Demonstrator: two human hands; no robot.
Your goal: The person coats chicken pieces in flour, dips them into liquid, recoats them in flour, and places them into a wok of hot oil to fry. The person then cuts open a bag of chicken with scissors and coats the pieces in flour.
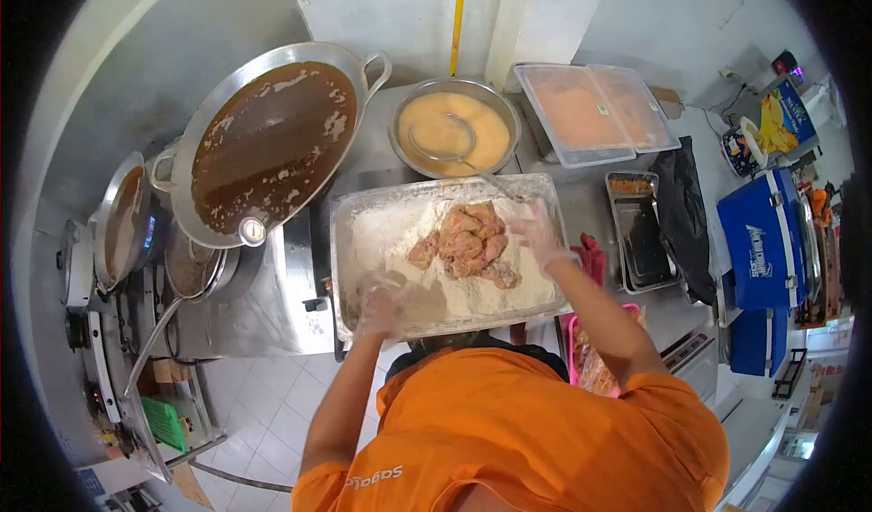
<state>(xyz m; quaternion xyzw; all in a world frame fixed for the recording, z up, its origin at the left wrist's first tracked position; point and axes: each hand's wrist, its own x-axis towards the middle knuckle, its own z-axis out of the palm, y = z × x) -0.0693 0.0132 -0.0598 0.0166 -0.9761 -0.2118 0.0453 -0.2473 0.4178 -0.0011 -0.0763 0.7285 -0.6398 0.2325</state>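
A metal tray [340, 267] of white flour [381, 230] lies in front of me. Raw chicken pieces [472, 239] are heaped on the flour near its middle, with a smaller floury piece [502, 278] at the heap's lower right. My left hand [383, 307], in a clear plastic glove, is over the tray's near left part; blur hides how its fingers are set. To the right of the chicken is my right hand [540, 236], also gloved, fingers apart and holding nothing. Both hands are apart from the heap.
Behind the tray stands a bowl of yellowish batter [472, 112] with a ladle [442, 138] in it. A large wok of brown oil [272, 139] is at the left. Lidded plastic containers [595, 112], a narrow metal tray [640, 230] and a pink basket [574, 348] are at the right.
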